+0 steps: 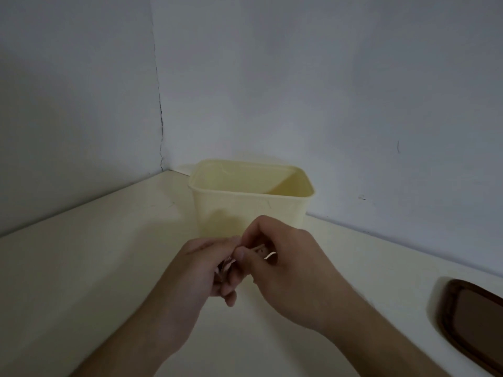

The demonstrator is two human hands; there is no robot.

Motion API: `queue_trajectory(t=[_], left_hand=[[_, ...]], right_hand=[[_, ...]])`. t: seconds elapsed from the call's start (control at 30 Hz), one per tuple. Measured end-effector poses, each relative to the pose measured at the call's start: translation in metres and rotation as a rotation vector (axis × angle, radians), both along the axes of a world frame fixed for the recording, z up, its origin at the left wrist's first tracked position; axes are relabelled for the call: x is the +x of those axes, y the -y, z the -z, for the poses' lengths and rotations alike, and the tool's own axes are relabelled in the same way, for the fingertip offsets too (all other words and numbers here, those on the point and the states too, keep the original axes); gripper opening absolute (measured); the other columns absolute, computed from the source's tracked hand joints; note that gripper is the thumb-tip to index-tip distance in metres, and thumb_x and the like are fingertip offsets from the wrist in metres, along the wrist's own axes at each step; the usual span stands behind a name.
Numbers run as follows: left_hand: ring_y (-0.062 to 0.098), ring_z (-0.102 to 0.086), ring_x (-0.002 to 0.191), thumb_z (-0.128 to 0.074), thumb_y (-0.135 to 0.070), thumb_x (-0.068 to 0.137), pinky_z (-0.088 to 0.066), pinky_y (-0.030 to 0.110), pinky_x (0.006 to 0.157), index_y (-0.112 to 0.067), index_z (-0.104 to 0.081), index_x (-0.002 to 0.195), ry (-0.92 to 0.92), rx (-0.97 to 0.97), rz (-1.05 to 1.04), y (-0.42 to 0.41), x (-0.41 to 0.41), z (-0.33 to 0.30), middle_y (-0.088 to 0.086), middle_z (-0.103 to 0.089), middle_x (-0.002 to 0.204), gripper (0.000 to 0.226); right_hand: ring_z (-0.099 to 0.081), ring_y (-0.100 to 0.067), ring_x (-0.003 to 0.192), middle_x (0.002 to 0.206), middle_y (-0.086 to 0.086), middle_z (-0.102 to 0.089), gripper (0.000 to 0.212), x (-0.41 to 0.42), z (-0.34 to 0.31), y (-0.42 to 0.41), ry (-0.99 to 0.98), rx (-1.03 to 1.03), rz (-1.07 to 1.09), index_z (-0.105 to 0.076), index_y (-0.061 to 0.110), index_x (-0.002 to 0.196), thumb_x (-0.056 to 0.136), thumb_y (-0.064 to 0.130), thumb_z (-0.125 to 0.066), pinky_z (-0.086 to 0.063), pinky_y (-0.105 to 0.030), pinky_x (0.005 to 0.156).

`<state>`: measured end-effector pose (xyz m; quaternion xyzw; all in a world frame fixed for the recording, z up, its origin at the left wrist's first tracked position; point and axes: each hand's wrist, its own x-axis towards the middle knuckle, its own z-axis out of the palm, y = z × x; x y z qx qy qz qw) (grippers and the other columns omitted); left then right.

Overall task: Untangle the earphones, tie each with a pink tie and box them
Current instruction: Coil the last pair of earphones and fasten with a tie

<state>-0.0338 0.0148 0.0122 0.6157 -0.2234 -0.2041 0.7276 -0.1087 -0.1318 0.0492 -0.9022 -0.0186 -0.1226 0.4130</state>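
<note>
A pale yellow plastic box (245, 210) stands open at the back of the table, near the wall corner. Just in front of it my two hands meet above the table. My left hand (201, 270) curls around a small bundle of earphone cable (224, 266), mostly hidden inside the fingers. My right hand (280, 257) pinches a thin pale tie (269, 255) between thumb and forefinger, with a short end sticking out to the right. The inside of the box is largely hidden from this angle.
A dark brown lid (473, 319) lies on the cream table (81, 281) at the far right edge. White walls close in behind and to the left, meeting in a corner just behind the box.
</note>
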Motion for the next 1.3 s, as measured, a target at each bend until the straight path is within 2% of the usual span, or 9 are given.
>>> queue_trajectory(t=[0.07,0.23,0.47,0.6,0.8,0.93,1.0,1.13,1.3], left_hand=[[0.020,-0.036,0.049,-0.055,-0.023,0.102,-0.043,0.034,0.050,-0.008,-0.061,0.060,-0.023,0.027,-0.051,0.001,0.000,0.000,0.008,-0.040,0.052,0.045],[0.025,-0.042,0.052,-0.053,-0.024,0.103,-0.049,0.029,0.049,-0.005,-0.056,0.061,0.027,0.125,-0.154,0.002,-0.004,-0.005,0.009,-0.035,0.050,0.046],[0.022,-0.043,0.049,-0.053,-0.029,0.104,-0.042,0.035,0.053,-0.010,-0.053,0.059,0.046,0.187,-0.206,0.000,-0.002,-0.001,0.005,-0.041,0.051,0.048],[0.022,-0.047,0.049,-0.050,-0.033,0.105,-0.042,0.034,0.052,-0.002,-0.049,0.067,0.082,0.219,-0.226,-0.001,-0.003,0.000,0.009,-0.045,0.056,0.049],[0.023,-0.048,0.053,-0.057,-0.023,0.104,-0.048,0.037,0.056,-0.008,-0.065,0.071,-0.024,0.020,-0.161,0.001,0.003,0.003,0.012,-0.048,0.062,0.037],[0.028,-0.069,0.076,-0.062,-0.015,0.100,-0.055,0.034,0.064,-0.003,-0.074,0.099,0.007,-0.089,-0.097,-0.003,0.005,0.001,0.016,-0.072,0.085,0.017],[0.026,-0.073,0.081,-0.065,-0.013,0.097,-0.058,0.035,0.071,-0.005,-0.076,0.104,0.036,-0.099,-0.072,-0.005,0.005,0.001,0.017,-0.076,0.090,0.015],[0.022,-0.070,0.075,-0.071,-0.006,0.094,-0.061,0.044,0.085,-0.007,-0.079,0.102,0.130,-0.053,-0.167,-0.006,0.005,0.004,0.014,-0.076,0.083,0.012],[0.017,-0.070,0.071,-0.075,-0.006,0.091,-0.057,0.027,0.073,-0.016,-0.079,0.093,0.248,-0.002,-0.288,-0.007,0.006,0.005,0.012,-0.077,0.080,0.011]], right_hand=[[-0.071,0.006,0.076,0.073,0.020,-0.077,0.010,0.001,0.004,-0.005,0.004,0.004,0.023,-0.060,0.020,0.094,0.104,0.022,-0.063,-0.051,-0.013,0.069],[-0.072,0.001,0.070,0.073,0.017,-0.077,0.015,0.002,0.009,-0.013,-0.004,0.028,0.081,-0.058,0.020,0.091,0.100,0.029,-0.066,-0.059,-0.024,0.066],[-0.070,0.003,0.066,0.073,0.015,-0.076,0.017,0.003,0.014,-0.021,0.023,-0.005,0.131,-0.060,0.021,0.086,0.098,0.028,-0.070,-0.052,-0.015,0.060],[-0.065,0.007,0.055,0.060,0.020,-0.069,0.016,0.000,0.013,-0.024,0.003,0.051,0.094,-0.058,0.016,0.087,0.100,0.019,-0.067,-0.044,-0.006,0.055],[-0.071,-0.012,0.068,0.079,0.004,-0.075,0.016,0.007,0.015,-0.010,0.037,0.123,0.167,-0.063,0.025,0.086,0.097,0.033,-0.071,-0.061,-0.034,0.066],[-0.070,-0.014,0.060,0.075,-0.004,-0.076,0.020,0.009,0.010,0.000,0.032,0.280,0.184,-0.065,0.014,0.087,0.099,0.028,-0.072,-0.053,-0.022,0.055],[-0.070,-0.018,0.059,0.074,-0.006,-0.077,0.020,0.009,0.008,0.002,0.033,0.327,0.181,-0.065,0.010,0.088,0.099,0.025,-0.072,-0.053,-0.024,0.055],[-0.072,-0.031,0.067,0.077,-0.012,-0.078,0.023,0.009,0.008,0.003,-0.013,0.443,0.155,-0.066,0.000,0.093,0.101,0.021,-0.070,-0.061,-0.041,0.064],[-0.076,-0.032,0.082,0.082,-0.014,-0.077,0.023,0.009,0.010,0.002,-0.061,0.483,0.139,-0.070,0.001,0.091,0.105,0.016,-0.060,-0.063,-0.044,0.073]])
